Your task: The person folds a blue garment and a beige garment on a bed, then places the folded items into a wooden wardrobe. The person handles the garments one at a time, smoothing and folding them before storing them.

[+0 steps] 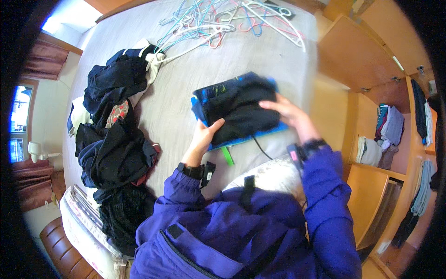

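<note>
A folded black garment [241, 109] with bright blue showing along its edges is held between my two hands over the bed. My left hand [204, 139] grips its near left corner, thumb on top and the other fingers hidden beneath. At the right side my right hand [288, 114] has its fingertips on the upper face of the cloth. A green strip [227, 156] and a thin dark cord hang at the near edge. Slight blur softens the garment's far edge.
Along the bed's left side lies a long heap of mostly dark clothes [114, 153]. Tangled white, blue and pink hangers [223, 23] cover the far end of the bed [176, 97]. To the right stands an open wooden wardrobe [371, 174] with folded clothes [390, 125] and hanging garments.
</note>
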The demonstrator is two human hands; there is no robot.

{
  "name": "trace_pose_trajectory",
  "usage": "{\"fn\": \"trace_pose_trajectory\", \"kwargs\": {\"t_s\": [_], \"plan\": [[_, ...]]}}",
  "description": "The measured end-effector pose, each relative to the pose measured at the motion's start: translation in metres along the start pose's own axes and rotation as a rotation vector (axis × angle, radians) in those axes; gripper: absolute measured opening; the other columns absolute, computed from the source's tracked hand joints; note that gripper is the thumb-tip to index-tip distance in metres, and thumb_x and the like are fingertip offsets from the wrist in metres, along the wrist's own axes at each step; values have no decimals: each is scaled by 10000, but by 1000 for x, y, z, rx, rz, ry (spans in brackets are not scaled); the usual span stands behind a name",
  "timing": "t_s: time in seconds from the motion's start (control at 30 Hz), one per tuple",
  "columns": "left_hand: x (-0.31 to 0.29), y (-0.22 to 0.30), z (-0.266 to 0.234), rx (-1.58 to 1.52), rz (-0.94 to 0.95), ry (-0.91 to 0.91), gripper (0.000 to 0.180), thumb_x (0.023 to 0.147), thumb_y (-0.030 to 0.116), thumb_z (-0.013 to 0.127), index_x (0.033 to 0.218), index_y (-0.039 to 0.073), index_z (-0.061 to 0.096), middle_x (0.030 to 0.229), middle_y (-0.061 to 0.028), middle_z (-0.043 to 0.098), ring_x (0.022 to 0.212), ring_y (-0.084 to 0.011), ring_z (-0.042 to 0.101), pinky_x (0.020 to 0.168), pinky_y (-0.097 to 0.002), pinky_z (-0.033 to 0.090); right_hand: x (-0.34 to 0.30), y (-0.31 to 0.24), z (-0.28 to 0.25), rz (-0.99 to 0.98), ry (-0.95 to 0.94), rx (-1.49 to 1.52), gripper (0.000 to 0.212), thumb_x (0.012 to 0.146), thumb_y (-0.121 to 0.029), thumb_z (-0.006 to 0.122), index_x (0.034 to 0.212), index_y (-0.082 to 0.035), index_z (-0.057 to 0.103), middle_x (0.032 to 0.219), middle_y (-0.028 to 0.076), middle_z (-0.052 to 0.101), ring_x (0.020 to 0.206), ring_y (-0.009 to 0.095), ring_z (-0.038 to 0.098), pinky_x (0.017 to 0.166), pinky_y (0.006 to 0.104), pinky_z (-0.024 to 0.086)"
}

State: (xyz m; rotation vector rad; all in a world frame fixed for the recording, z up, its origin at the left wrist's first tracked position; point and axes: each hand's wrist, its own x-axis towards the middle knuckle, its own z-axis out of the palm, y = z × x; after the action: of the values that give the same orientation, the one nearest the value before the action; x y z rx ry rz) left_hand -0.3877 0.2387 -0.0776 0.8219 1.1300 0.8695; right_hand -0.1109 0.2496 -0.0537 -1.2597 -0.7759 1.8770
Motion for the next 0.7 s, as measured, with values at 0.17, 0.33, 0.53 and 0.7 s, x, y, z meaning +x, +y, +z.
{"fn": "trace_pose_trajectory", "kwargs": {"t_s": [0.17,0.33,0.53,0.7], "plan": [[21,-51,-22,-4,-159,333,559,865,194,616,1353,76,370,1068,-100,626,946,-231,598,781,-347,495,30,31,-10,231,206,-138,679,760,-226,760,1312,-14,427,1207,129,570,1083,216,571,919,342,475],[21,-57,-39,845,123,213,295,782,140,560,1017,-38,548,953,-265,599,789,-425,584,690,-452,466,27,28,-16,287,202,34,944,694,-327,802,1416,-70,251,1281,109,516,1093,215,563,858,377,502],[-10,-43,-34,1199,198,110,265,779,224,649,899,-5,596,824,-218,613,783,-367,602,691,-433,480,28,22,-10,386,263,10,947,698,-358,791,1417,-61,251,1296,112,502,1105,219,555,855,357,500],[-68,-37,-59,1386,132,13,277,787,303,674,895,48,681,786,-168,649,740,-287,645,673,-387,508,15,20,-7,303,235,-49,1008,667,-410,805,1422,-28,258,1337,146,462,1173,243,502,914,364,459]]}}
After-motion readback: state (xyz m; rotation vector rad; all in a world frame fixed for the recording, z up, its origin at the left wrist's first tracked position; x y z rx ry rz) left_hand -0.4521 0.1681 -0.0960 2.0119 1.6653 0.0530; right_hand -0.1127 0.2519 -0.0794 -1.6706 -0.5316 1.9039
